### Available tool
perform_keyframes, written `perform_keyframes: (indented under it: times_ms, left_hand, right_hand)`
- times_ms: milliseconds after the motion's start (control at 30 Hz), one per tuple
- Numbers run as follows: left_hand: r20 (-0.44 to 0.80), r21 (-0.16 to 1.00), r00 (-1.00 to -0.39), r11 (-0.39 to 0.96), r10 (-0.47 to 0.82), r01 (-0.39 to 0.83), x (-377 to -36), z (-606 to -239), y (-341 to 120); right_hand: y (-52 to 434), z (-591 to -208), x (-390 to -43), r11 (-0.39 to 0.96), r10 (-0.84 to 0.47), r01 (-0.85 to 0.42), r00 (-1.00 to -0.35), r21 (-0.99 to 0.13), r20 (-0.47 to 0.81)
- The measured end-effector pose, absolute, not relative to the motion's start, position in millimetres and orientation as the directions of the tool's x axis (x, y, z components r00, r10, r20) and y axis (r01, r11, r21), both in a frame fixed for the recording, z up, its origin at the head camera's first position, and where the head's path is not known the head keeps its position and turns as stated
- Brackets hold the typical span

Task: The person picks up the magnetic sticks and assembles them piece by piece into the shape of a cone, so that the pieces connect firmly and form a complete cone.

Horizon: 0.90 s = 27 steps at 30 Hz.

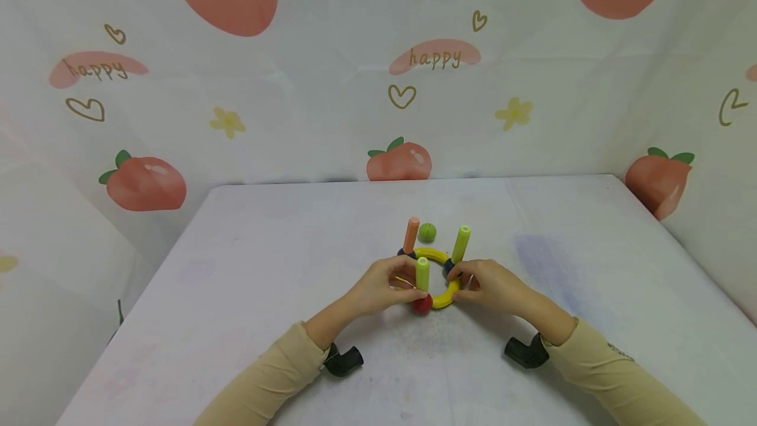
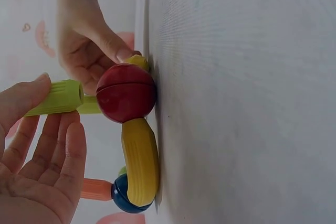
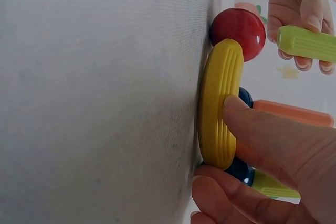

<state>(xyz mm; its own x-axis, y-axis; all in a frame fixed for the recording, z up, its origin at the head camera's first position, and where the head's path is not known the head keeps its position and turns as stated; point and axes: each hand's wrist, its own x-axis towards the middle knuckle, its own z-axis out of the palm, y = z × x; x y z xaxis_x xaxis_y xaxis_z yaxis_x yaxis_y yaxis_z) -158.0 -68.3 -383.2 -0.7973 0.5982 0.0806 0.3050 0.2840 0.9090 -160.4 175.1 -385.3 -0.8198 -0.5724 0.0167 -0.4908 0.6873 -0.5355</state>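
My left hand (image 1: 378,289) pinches a light green rod (image 2: 58,98) between thumb and fingers. In the left wrist view, the rod's lower end stands a little apart from a red ball (image 2: 126,93). That ball joins a ring of yellow curved rods (image 3: 220,108) lying on the table. With thumb on one curved rod and fingers by a dark blue ball (image 1: 449,267), my right hand (image 1: 491,284) holds the ring's right side. From this blue ball rises another light green rod (image 1: 461,243). An orange rod (image 1: 411,235) stands on the other blue ball (image 2: 123,192) at the back left.
Just behind the ring lies a green ball (image 1: 428,232). A white table (image 1: 284,248) extends around the pieces, with a fruit-patterned cloth (image 1: 331,84) hanging behind it. Black wrist cameras (image 1: 344,360) sit by both sleeves.
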Motion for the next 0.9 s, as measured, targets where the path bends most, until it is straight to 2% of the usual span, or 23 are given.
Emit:
perform_keyframes:
  times_ms: [900]
  left_hand:
    - [0.057, 0.893, -0.789, 0.322, 0.612, 0.315, -158.8, -384.6, -66.2]
  right_hand:
    - [175.7, -386.2, -161.7, 0.678, -0.581, -0.499, -0.813, -0.54, 0.023]
